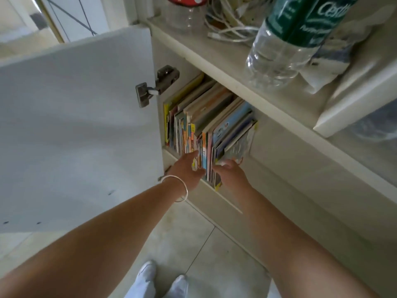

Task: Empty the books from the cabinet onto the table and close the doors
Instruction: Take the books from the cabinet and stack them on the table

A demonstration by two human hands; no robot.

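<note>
A row of thin, colourful books [206, 121] stands upright in the cabinet's lower compartment, leaning to the right. The white left door [75, 125] is swung wide open. Both of my hands reach into the opening. My left hand [187, 171], with a silver bangle on the wrist, lies against the left side of a bunch of spines. My right hand [231, 173] presses on the right side of the same bunch, so the two hands clamp the books between them. The right door [300, 160] looks shut.
On the cabinet top [225, 61] stand a clear plastic bottle with a green label [285, 39], a tangle of white cables [227, 24] and a white box [354, 104]. A metal hinge [156, 84] juts from the open door. Tiled floor [193, 239] and my white shoes lie below.
</note>
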